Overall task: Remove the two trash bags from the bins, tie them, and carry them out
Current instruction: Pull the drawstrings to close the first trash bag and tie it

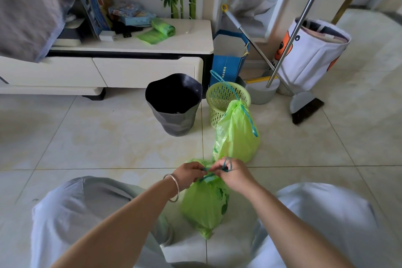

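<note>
One bag point(204, 204) sits between the knees — the other point(236, 137) just beyond, before two bins point(174, 104), side by side.

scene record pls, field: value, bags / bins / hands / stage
near bag: green trash bag on the floor between the knees, top gathered, blue drawstring being tied
far bag: second green bag standing on the floor, top cinched, blue cord hanging loose
bins: grey bin and green mesh basket, both without bags
left hand: left hand pinching the drawstring, bangle on the wrist
right hand: right hand gripping the drawstring's other end
stage: tying the near bag; neither bag carried out yet
</note>
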